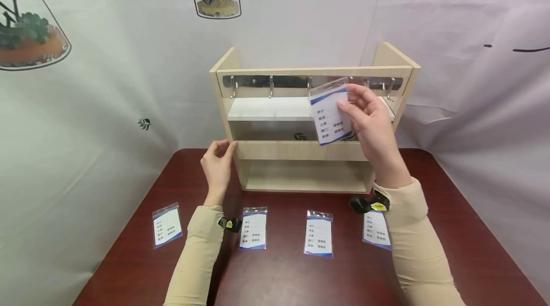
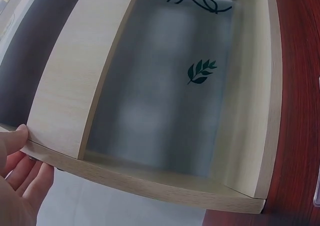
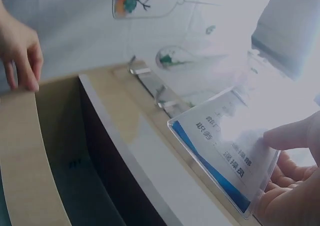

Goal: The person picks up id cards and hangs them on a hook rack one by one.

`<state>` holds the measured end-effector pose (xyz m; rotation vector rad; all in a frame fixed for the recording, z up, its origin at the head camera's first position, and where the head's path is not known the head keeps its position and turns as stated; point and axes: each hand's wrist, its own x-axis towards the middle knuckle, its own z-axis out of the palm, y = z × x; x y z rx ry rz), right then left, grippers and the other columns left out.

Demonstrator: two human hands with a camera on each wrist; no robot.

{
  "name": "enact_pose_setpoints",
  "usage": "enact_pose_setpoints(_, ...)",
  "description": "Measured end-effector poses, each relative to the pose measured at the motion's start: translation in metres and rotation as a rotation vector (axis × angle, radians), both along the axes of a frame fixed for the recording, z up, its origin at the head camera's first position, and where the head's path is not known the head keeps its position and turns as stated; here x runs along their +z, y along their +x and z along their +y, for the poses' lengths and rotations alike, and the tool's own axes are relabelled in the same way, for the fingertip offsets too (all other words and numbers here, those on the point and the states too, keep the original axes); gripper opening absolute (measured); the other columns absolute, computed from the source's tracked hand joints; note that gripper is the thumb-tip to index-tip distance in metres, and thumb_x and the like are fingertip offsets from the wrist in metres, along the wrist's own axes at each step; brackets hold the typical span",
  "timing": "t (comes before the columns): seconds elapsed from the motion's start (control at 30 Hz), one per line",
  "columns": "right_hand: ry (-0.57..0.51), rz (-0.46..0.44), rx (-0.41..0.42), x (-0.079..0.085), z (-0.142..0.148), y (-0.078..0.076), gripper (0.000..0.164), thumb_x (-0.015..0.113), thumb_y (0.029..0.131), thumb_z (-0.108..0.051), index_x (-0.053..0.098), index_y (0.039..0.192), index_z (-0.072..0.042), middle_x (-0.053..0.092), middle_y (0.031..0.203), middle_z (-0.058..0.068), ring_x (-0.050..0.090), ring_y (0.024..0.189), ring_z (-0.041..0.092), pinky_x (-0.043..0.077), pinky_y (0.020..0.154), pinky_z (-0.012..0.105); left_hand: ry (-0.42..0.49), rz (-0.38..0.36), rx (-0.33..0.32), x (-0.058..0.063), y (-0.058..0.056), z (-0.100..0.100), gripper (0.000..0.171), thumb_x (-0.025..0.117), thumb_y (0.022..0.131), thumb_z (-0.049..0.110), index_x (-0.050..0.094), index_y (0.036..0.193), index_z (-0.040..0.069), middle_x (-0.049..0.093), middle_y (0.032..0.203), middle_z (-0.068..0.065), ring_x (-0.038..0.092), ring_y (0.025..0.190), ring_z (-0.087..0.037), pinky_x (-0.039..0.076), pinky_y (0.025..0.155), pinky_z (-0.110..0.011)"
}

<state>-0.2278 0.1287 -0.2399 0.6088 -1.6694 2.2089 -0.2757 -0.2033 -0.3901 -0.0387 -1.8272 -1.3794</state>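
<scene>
Our right grip point(image 1: 373, 117) pinches an ID badge point(image 1: 327, 117) toward two-thirty, before the metal hooks point(image 1: 271, 87); our left grip point(image 1: 216, 167) pinches the wooden shelf unit point(image 1: 296, 151) at eight. We count one badge lifted, none on the hooks we can see, and four laminated badges point(image 1: 253, 232) left on the counter point(image 1: 292, 279), from eight through six to four. We read 部门 and 职务; no brand shows.

A pale, wrinkled wall covering point(image 1: 129, 81), printed with plants point(image 1: 218, 7) and a leaf sprig point(image 1: 144, 124), rises before you past the rounded far corners of your glossy dark red desk point(image 1: 288, 282). Glare point(image 3: 272, 88) whitens part of your right wrist view, its source hard to tell.
</scene>
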Motion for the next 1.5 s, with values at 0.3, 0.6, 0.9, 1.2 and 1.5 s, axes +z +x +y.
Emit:
enact_pose_setpoints(0.3,-0.063,-0.026,0.044,0.003,-0.045,-0.005,0.023,0.059,0.096,0.006,0.058,0.111,-0.012,0.062,0.101,0.004,0.06,0.096,0.018,0.05,0.082,0.03,-0.006,-0.009,-0.008,0.001,0.0,0.0,0.033,0.081,0.088,0.027,0.073,0.101,-0.002,0.075,0.096,-0.015,0.068,0.083,-0.02,0.048,0.068,-0.015)
enact_pose_setpoints(0.6,-0.108,-0.052,0.143,0.005,-0.082,-0.007,0.021,0.058,0.097,0.006,0.054,0.11,-0.011,0.063,0.103,0.006,0.061,0.097,0.019,0.051,0.081,0.029,-0.008,0.01,0.0,-0.001,0.0,0.001,0.032,0.082,0.087,0.025,0.073,0.1,-0.003,0.074,0.096,-0.017,0.069,0.083,-0.023,0.048,0.069,-0.015)
enact_pose_setpoints(0.9,-0.088,-0.11,0.206,0.004,-0.117,-0.012,0.021,0.059,0.098,0.004,0.053,0.113,-0.009,0.071,0.105,0.011,0.068,0.094,0.018,0.055,0.082,0.031,-0.019,0.02,0.029,-0.001,0.0,0.0,0.032,0.081,0.087,0.026,0.074,0.099,-0.002,0.075,0.094,-0.015,0.068,0.08,-0.02,0.047,0.067,-0.015)
enact_pose_setpoints(1.2,-0.055,-0.161,0.26,-0.003,-0.146,-0.013,0.031,0.06,0.099,-0.001,0.055,0.129,0.004,0.067,0.119,0.027,0.069,0.093,0.018,0.056,0.087,0.035,-0.041,0.002,0.051,0.0,0.001,0.001,0.017,0.078,0.09,0.014,0.073,0.098,0.0,0.075,0.095,-0.014,0.064,0.079,-0.017,0.045,0.065,-0.016)
enact_pose_setpoints(1.5,-0.057,-0.201,0.29,-0.012,-0.166,-0.02,0.029,0.061,0.099,-0.001,0.062,0.126,0.01,0.07,0.115,0.025,0.07,0.091,0.018,0.057,0.087,0.035,-0.09,-0.002,0.093,-0.002,0.001,0.001,0.02,0.075,0.09,0.007,0.075,0.108,-0.002,0.075,0.097,-0.019,0.053,0.071,-0.021,0.037,0.062,-0.023)
